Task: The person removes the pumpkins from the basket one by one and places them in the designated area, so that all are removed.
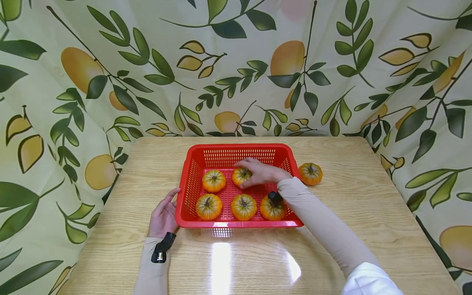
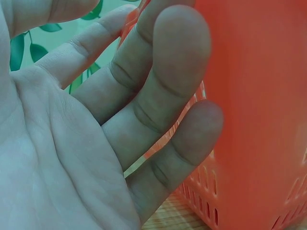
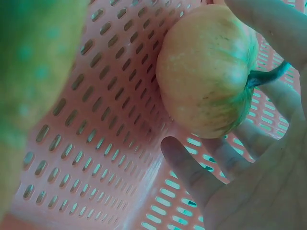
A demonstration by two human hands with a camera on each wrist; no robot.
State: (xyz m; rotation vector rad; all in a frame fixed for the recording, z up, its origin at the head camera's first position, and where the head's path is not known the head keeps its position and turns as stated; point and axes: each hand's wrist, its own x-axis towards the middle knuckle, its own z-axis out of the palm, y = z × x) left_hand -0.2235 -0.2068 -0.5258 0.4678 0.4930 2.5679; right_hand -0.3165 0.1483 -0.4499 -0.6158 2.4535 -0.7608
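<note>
Five pumpkins (image 1: 243, 207) in a red basket (image 1: 236, 224)
Right hand (image 1: 259, 171) grips a back pumpkin (image 1: 239, 177); left hand (image 1: 164, 217), fingers loosely extended, touches the basket.

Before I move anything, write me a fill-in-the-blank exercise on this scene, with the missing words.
The plastic basket is coloured ____.
Inside it, ____ small pumpkins are visible.
In the head view, the outside pumpkin lies to the basket's ____.
The person's ____ hand is at the basket's outer side.

Missing words: red; five; right; left.
</note>
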